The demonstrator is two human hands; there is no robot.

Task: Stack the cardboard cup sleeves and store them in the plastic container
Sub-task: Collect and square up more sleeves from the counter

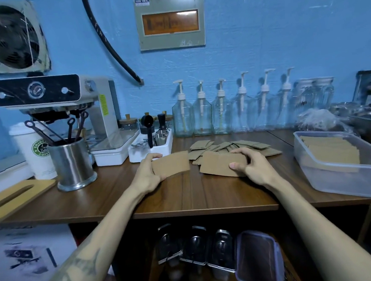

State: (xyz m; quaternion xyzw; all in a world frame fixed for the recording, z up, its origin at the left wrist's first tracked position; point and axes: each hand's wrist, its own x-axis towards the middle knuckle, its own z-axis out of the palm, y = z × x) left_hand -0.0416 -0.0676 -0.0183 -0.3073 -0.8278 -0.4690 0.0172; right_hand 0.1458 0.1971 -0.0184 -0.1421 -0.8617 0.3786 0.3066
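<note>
I am at a brown wooden desk (206,196) that stands against a blue wall (260,36). On the far left of the desk sits a white coffee machine (72,108), and along the wall stands a row of clear glass pump bottles (222,113). At the right end of the desk is the clear plastic container (345,179), and some flat cardboard cup sleeves (330,150) already lie inside it. In front of the coffee machine is a shiny metal cup (73,163) with black tools sticking out, and behind it a white paper cup (36,148) with a green logo. In the middle of the desk, near the bottles, is a loose pile of sleeves (235,146), spread out flat. My right hand (251,164) is curled over a small stack of sleeves (219,165) that rests on the desk just in front of the pile; my thumb is on top and my fingers hold the far edge. My left hand (147,172) pinches one sleeve (171,164), with the fingers curled over its top left corner. That sleeve is just left of the stack, and the two do not touch.
</note>
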